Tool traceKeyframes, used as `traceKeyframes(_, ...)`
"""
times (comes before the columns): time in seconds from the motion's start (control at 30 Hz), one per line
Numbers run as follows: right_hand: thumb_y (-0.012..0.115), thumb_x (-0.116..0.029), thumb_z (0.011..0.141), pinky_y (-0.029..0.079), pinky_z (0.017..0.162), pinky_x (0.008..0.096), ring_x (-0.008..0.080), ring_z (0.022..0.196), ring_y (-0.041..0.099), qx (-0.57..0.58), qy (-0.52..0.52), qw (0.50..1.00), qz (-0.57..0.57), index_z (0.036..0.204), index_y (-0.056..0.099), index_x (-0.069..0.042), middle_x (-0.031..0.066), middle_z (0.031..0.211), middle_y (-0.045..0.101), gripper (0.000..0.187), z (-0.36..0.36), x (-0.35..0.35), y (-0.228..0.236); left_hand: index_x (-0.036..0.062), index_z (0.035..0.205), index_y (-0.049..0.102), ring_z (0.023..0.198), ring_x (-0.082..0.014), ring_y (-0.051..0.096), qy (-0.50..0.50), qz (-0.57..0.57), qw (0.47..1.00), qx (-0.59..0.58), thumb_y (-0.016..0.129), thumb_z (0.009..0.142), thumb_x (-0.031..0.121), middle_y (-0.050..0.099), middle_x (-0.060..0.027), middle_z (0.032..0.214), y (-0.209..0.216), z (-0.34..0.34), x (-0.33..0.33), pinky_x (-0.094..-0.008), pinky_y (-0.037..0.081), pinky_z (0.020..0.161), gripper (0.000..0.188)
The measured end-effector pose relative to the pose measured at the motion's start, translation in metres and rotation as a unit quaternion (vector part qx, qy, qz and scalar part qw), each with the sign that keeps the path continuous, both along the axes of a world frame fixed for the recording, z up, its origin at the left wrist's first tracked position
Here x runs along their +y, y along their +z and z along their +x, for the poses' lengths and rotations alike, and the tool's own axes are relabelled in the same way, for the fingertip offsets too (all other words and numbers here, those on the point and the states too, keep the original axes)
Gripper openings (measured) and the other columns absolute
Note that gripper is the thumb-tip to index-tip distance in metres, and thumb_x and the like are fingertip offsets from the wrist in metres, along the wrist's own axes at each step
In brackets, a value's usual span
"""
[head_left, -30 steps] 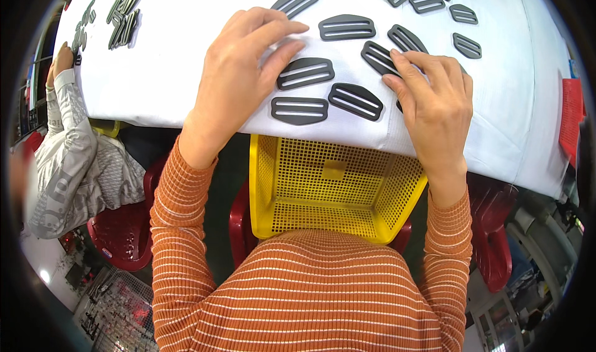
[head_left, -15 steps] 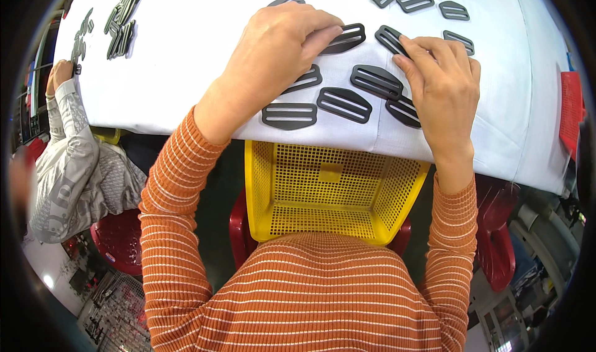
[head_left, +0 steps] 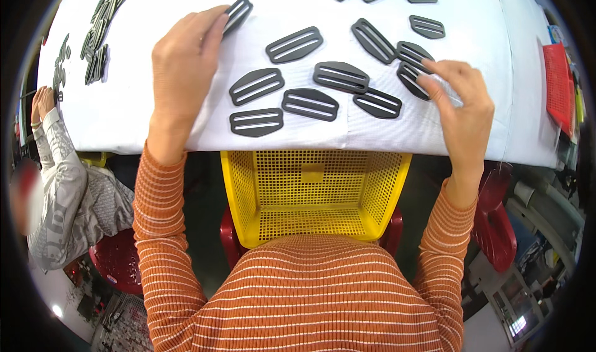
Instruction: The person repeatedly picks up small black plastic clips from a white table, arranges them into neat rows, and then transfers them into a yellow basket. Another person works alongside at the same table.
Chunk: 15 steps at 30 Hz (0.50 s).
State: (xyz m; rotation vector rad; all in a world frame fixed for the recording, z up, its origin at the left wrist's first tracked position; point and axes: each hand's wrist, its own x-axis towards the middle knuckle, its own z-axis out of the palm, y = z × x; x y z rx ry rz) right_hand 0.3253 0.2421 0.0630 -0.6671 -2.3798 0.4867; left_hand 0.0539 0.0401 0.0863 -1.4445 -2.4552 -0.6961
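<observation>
White cloth covers the tabletop [head_left: 143, 91], and at its left edge sits a co-worker [head_left: 65, 178] in a pale patterned jacket; a heap of dark slotted buckles [head_left: 104, 10] stretches toward the far left corner. Right of it, the left hand [head_left: 184, 63] has thumb and forefinger clamped on the near end of one buckle [head_left: 238, 15], whose long axis points away from the fingertips toward the far edge, leaning right; whether it is lifted, I cannot tell. Loose buckles lie between the hands, the nearest row close to the front edge, below which hangs a yellow basket [head_left: 230, 197]. Farther right, the right hand [head_left: 464, 100] is nearer an upper buckle [head_left: 412, 53] and a lower buckle [head_left: 409, 77], both just left of its fingers and slanting from far left to near right. Its thumb and forefinger stand apart, tips at their right ends; blur hides how firmly they touch.
</observation>
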Motion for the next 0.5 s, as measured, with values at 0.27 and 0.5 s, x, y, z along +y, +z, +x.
traceKeyframes(0.27, 0.076, -0.009, 0.077, 0.041, 0.067, 0.0323, 0.0200, 0.075, 0.059, -0.022, 0.011, 0.984, 0.178, 0.094, 0.073, -0.007, 0.0030, 0.086, 0.067, 0.017, 0.017, -0.005, -0.014, 0.0108, 0.111, 0.074, 0.097, -0.0197, 0.061, -0.043, 0.007, 0.992, 0.122, 0.073, 0.084, 0.013, 0.067, -0.0058, 0.113, 0.009, 0.015, 0.020, -0.0317, 0.051, 0.083, 0.026)
traceKeyframes(0.5, 0.074, -0.012, 0.079, 0.045, 0.068, 0.0336, 0.0210, 0.080, 0.060, 0.096, 0.030, 0.993, 0.053, 0.096, 0.074, -0.007, 0.0032, 0.094, 0.067, 0.018, 0.003, 0.025, -0.025, 0.0081, 0.106, 0.075, 0.091, -0.0209, 0.066, -0.203, 0.054, 0.972, 0.106, 0.072, 0.083, 0.005, 0.071, -0.0068, 0.101, 0.016, 0.057, 0.088, -0.0308, 0.053, 0.079, 0.023)
